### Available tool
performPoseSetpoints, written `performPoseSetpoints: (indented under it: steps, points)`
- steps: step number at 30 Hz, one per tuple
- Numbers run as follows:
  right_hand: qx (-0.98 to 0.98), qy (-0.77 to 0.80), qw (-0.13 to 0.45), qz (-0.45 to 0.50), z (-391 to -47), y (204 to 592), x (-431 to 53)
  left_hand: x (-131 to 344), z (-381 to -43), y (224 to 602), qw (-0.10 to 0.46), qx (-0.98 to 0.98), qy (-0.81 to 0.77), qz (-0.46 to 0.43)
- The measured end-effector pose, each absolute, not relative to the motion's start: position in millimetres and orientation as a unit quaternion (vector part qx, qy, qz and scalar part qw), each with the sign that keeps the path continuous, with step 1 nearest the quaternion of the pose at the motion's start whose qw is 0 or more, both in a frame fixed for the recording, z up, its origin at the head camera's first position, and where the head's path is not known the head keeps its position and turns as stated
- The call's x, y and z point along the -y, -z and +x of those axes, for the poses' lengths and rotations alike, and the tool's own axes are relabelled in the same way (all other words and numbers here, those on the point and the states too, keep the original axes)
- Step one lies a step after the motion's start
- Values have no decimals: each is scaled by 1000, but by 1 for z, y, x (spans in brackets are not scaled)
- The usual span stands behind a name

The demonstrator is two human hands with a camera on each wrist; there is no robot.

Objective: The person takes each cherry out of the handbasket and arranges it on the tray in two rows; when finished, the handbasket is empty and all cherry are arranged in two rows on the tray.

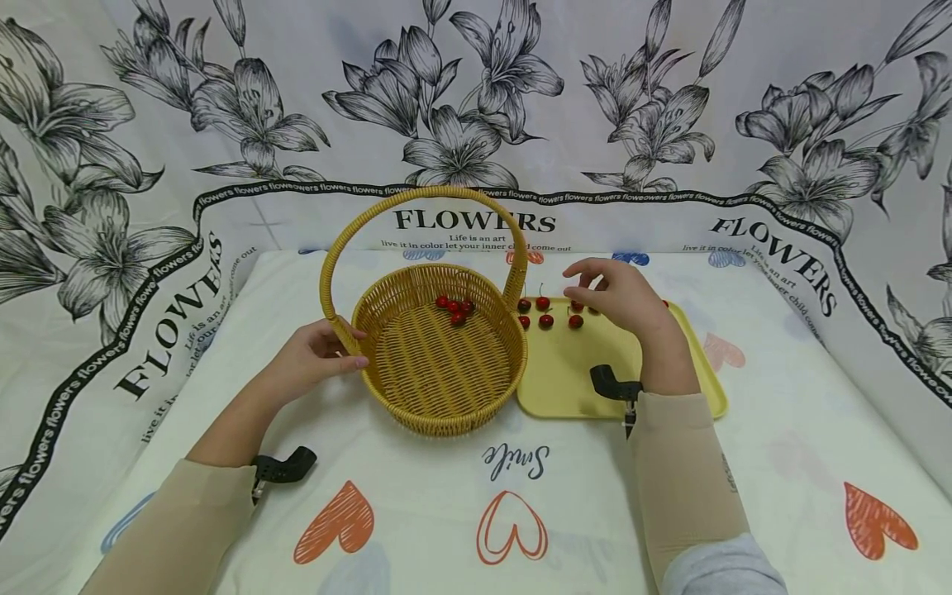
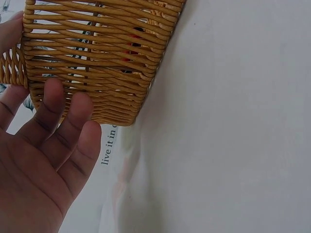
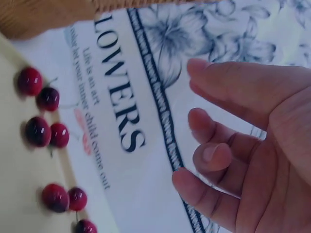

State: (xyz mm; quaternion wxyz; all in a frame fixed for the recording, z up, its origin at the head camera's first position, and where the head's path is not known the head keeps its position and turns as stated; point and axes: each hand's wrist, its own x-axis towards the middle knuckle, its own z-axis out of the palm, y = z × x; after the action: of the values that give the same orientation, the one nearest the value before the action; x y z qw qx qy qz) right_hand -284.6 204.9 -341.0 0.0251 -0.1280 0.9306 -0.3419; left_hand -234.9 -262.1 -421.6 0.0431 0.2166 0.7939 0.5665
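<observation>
My left hand [image 1: 316, 355] holds the wicker basket [image 1: 439, 421] where its handle meets the left rim. In the left wrist view, the thumb and index finger take the handle's base, while the other fingers [image 2: 80, 109] lie loosely along the woven side. Inside the basket, several red cherries [image 1: 454, 307] sit together towards the back. My right hand [image 1: 621, 297] hovers over the back of the yellow tray [image 1: 580, 372], its fingers loosely bent with nothing between them. Several dark red cherries [image 3: 55, 197] with stems lie along the tray's back edge; the hand partly hides some in the head view.
The tray stands right beside the basket on a white cloth [image 1: 416, 504] printed with hearts. The tall basket handle [image 1: 431, 192] arches over the bowl. Behind the table hangs a flower-printed curtain [image 1: 297, 215].
</observation>
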Motion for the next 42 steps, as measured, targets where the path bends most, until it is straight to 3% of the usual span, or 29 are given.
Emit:
performPoseSetpoints:
  steps: [7,14,25,35,42]
  points:
    - [-905,395,-14,-159,-269,324,-181,264,-233,420,44,-794,-568,215]
    - [-880,432,5,-198,-254,312,-152,263,-235,421,49,-792,-570,214]
    - [-886,375,28,-273,-276,299,-85,264,-234,421,46,-791,-569,218]
    - [-916,238,145,-288,-337,333,-30,265,-233,422,54,-799,-563,205]
    - [-938,41,182,-292,-344,353,-7,266,-234,422,55,-803,-558,204]
